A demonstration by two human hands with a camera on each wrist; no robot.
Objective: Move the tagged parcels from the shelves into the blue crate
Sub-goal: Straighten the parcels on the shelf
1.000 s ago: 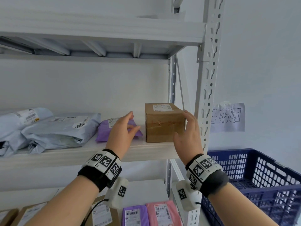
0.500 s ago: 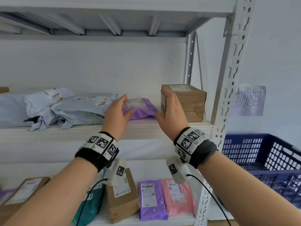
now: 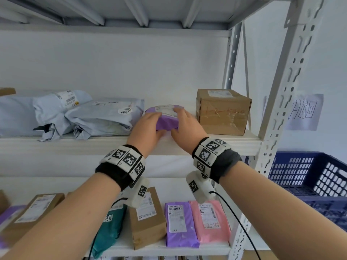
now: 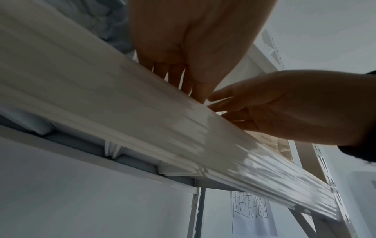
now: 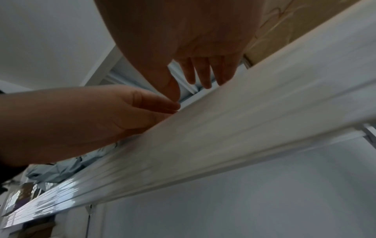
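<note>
Parcel [image 3: 165,119] left of box [image 3: 222,111] (touching?)

Parcel storeroom: metal shelving [image 3: 287,94], labelled mailers [image 3: 105,117], blue crate [image 3: 308,171].

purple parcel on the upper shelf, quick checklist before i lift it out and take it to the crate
1. Both hands on the purple parcel: ok, left hand and right hand bracket its sides.
2. Fingers curled under it: cannot tell, the shelf edge hides this in both wrist views.
3. Tag on the parcel: ok, a white label shows on top, text unreadable.
4. Clear of the cardboard box: ok, the right hand sits between them.
5. Clear of the grey mailers: cannot tell, very close.
6. Blue crate reachable: ok, lower right.
</note>
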